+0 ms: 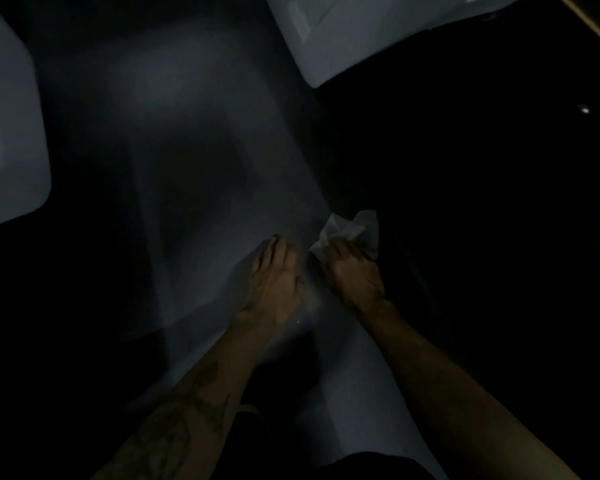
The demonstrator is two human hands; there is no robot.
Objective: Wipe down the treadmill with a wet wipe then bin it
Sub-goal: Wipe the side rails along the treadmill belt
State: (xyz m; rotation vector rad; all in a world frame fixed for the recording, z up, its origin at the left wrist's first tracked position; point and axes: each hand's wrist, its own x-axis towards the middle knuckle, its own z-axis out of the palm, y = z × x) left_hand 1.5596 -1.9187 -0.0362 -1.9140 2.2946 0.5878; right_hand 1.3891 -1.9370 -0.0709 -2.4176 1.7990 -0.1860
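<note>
Nearest the camera, two bare forearms reach forward out of the dark, the left one marked with a dark tattoo [191, 407]. Between and beneath them runs a pale grey strip of the treadmill [343, 386], dimly lit, with black on either side.

The left hand [274, 282] lies palm down on that grey surface, its fingers [278, 245] straight and close together, flat against it and holding nothing. Just beside it, to its right, the right hand [352, 271] presses down with its fingers curled over a crumpled white wet wipe [350, 230]. The wipe bunches out ahead of the right fingers and to both sides of them, its front edge lying where the grey surface meets the black area on the right. How much of it is tucked under the palm cannot be seen.

Beyond the left fingers the grey surface widens into a broad, softly lit patch with blurred darker shading; its detail is too dim to read. Farther out, well apart from both hands, a pale rounded panel [7, 133] sits at the left edge, and another pale panel [361, 36] with a raised rectangular mark fills the top right. Right of the right fingers, everything is near black apart from two small glints [584, 109].
</note>
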